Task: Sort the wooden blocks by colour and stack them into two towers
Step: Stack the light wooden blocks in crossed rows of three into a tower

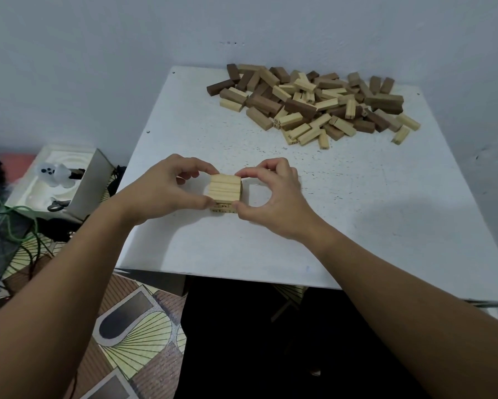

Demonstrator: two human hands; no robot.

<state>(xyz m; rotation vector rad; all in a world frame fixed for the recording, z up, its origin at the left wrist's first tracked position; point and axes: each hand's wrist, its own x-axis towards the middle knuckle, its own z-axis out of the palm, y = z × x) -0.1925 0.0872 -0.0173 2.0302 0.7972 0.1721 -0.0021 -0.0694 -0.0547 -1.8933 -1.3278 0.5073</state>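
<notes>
From my seat, the light tower's (224, 192) lower layers hide beneath its top row; markings on its front are too small to read. My forearms leave the frame's bottom edge.

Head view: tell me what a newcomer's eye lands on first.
First, the two hands at the table's near middle: the left hand and right hand pinch a short stack of light blocks from either side. Next, the jumbled pile of light and dark blocks at the far right of the white table.
</notes>
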